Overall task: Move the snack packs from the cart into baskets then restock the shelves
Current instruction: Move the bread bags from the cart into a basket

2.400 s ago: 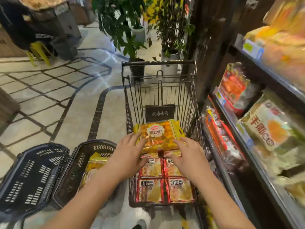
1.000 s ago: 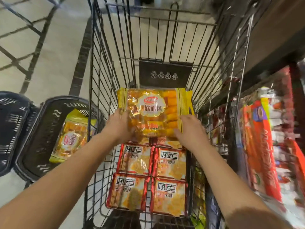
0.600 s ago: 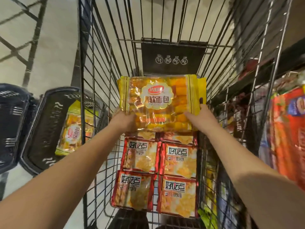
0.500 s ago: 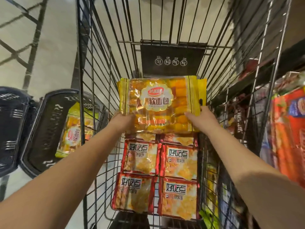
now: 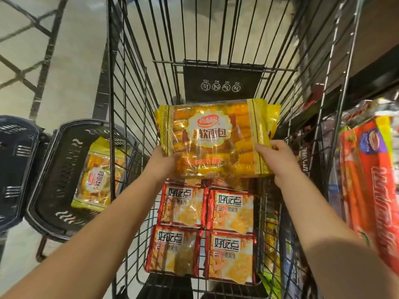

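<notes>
Inside the wire cart (image 5: pixel 127 61) I hold a yellow bread pack (image 5: pixel 216 137) lifted above the cart floor. My left hand (image 5: pixel 162 162) grips its lower left corner and my right hand (image 5: pixel 278 157) grips its lower right edge. Beneath it lie several red snack packs (image 5: pixel 205 229) in the cart. On the floor to the left a black basket (image 5: pixel 54 169) holds another yellow bread pack (image 5: pixel 99 175).
A second black basket (image 5: pixel 15 169) sits at the far left on the tiled floor. Shelves on the right carry red-orange packs (image 5: pixel 371 190) close to the cart's side. A black sign plate (image 5: pixel 222 83) hangs on the cart's far wall.
My hands closed on the yellow pack and raised it off the red packs. The view has dropped closer into the cart.
</notes>
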`<state>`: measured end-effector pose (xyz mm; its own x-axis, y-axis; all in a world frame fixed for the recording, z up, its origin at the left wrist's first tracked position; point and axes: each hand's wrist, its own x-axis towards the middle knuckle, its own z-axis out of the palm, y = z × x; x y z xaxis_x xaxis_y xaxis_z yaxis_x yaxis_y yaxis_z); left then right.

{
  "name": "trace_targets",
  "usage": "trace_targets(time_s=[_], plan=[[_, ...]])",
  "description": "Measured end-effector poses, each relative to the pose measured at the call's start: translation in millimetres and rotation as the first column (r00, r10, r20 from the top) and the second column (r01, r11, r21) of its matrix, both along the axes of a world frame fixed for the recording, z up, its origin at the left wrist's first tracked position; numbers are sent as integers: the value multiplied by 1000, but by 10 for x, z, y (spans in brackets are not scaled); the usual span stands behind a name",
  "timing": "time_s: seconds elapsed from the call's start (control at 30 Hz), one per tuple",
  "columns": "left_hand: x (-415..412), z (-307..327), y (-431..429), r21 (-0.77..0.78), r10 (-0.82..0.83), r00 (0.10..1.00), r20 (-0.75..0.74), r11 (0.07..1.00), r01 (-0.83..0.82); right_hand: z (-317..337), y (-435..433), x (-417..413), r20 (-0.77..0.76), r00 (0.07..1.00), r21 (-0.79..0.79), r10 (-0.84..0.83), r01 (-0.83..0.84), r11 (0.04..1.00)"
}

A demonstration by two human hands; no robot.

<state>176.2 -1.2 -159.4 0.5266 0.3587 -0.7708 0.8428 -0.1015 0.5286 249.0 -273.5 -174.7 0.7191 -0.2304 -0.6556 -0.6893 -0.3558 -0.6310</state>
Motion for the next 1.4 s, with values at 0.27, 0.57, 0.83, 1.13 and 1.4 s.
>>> trace_targets(time_s=[0.27,0.57,0.83,1.13,1.4], plan=[[-143,718,-33,301,-212,970,116,939,169,971,-140,-296,167,984,0,61,-62,998],[-625,1703,72,277,-205,897,391,956,97,2017,-194,-804,301,953,10,22,-26,1000],[-1362,2390,250,321,-104,882,459,945,-55,2217,-50,-1188,318,937,145,143,-197,970],[-2550,2622,606,321,149,868,473,888,-328,2587,672,-1386,464,789,127,402,-508,852],[-3254,2670,1178,308,331,814,478,804,-508,2793,1647,-1712,485,683,107,546,-666,738]])
